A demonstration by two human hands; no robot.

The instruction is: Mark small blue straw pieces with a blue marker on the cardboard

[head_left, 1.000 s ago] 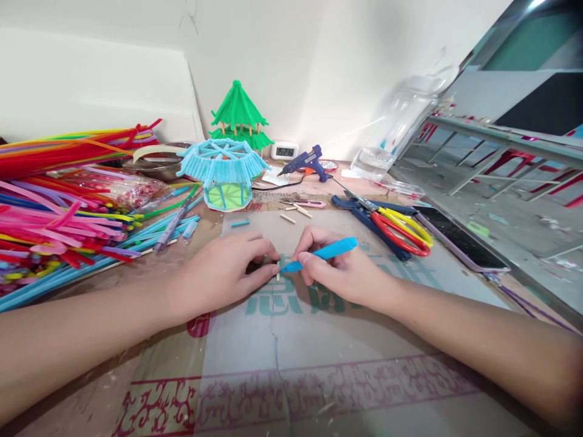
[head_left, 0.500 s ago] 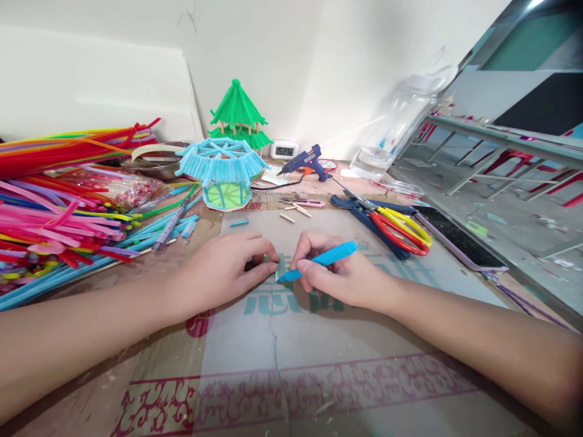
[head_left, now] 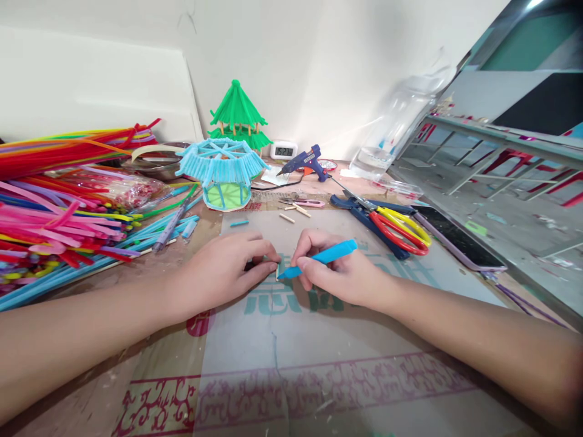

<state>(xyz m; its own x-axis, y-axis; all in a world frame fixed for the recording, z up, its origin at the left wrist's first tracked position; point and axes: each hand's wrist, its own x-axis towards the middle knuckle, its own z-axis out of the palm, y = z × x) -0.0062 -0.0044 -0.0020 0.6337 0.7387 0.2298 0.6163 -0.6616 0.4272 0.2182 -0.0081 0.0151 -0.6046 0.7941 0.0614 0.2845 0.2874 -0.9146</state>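
Observation:
My right hand (head_left: 334, 270) is closed around a blue marker pen (head_left: 328, 255), its tip pointing down and left. The tip meets a short wooden stick (head_left: 277, 274), which my left hand (head_left: 234, 267) pinches between thumb and fingertips on the work surface. Just beyond the hands lie more short wooden sticks (head_left: 301, 210) and a small blue piece (head_left: 239, 223). Farther back stand a light-blue fuzzy-stemmed model (head_left: 221, 164) with a flared top and a green pagoda-like model (head_left: 235, 109) on small wooden posts.
Bundles of coloured pipe cleaners (head_left: 59, 224) crowd the left side. A glue gun (head_left: 306, 162) and a small digital clock (head_left: 284, 150) stand at the back. To the right are red-and-yellow-handled scissors (head_left: 401, 230), a phone (head_left: 458, 237) and a clear plastic bottle (head_left: 382, 133).
Both hands stay almost where they were. The marker tip has shifted very slightly at the little stick, and the grips look the same.

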